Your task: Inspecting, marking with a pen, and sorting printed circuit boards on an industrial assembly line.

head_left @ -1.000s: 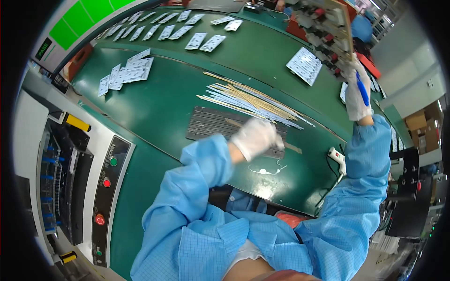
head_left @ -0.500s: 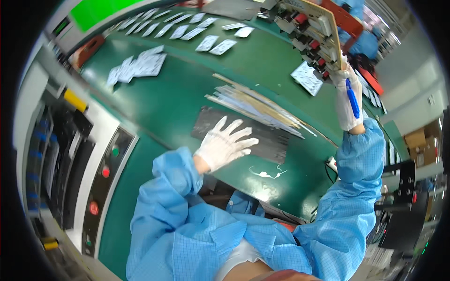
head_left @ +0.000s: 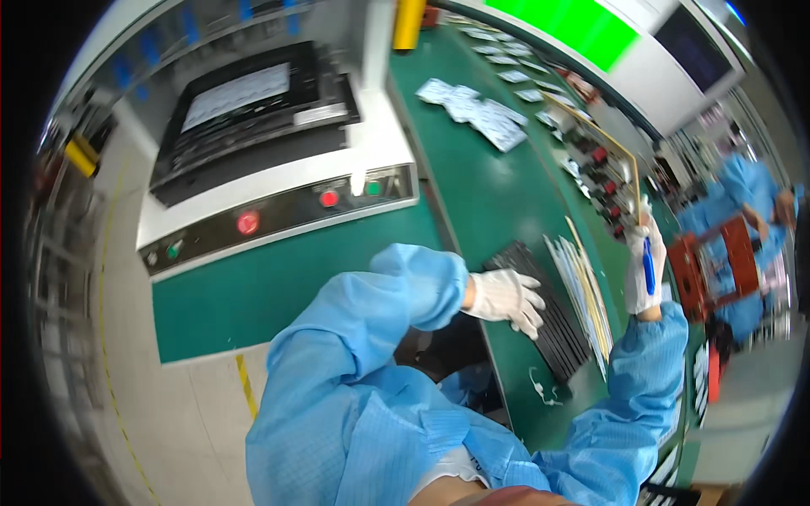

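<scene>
My left hand (head_left: 509, 302), in a white glove, hovers over or rests on a black ribbed slab (head_left: 553, 337); its fingers are spread and hold nothing. In my right hand (head_left: 643, 270), also gloved, is the lower end of a tan-edged panel (head_left: 634, 173). Black and red clamp-like parts (head_left: 601, 173) line the panel's face. A blue pen (head_left: 649, 266) lies along the back of the same hand, apparently tucked between the fingers. Thin white and tan strips (head_left: 582, 291) lie beside the slab, between my two hands.
A white machine with a black tray (head_left: 253, 114) stands at left, with red and green buttons (head_left: 329, 198) on its front. White printed sheets or flat packets (head_left: 485, 118) lie on the green bench (head_left: 456, 181). White string (head_left: 542, 390) is near the slab. A person in blue (head_left: 742, 194) is beyond a red frame (head_left: 717, 261).
My view has swung left, bringing the machine into the middle left. My right hand still holds the panel upright; my left hand stays spread over the slab.
</scene>
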Available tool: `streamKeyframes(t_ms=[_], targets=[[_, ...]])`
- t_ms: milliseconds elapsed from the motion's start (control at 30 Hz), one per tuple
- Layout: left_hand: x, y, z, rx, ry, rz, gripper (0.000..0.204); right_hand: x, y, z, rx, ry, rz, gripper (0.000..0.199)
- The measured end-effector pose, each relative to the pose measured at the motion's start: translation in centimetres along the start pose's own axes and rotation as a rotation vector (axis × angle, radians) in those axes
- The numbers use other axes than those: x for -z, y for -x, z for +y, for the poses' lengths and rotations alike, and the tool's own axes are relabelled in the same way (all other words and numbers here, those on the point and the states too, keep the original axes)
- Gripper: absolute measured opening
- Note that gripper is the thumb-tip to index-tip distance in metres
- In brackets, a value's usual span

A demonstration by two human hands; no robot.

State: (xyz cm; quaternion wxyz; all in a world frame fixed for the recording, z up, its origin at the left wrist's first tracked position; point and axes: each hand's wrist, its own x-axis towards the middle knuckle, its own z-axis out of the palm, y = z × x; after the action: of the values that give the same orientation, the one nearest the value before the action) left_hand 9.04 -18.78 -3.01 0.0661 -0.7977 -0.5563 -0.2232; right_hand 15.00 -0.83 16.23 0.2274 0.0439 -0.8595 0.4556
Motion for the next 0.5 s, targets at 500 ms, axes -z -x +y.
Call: streamKeyframes(t_ms=[500], targets=[[32.4,35.8,7.5,1.272,-1.089,0.108,0.041,-14.5,-2.2,-1.0,0.065,0.272,-0.011,0.027]])
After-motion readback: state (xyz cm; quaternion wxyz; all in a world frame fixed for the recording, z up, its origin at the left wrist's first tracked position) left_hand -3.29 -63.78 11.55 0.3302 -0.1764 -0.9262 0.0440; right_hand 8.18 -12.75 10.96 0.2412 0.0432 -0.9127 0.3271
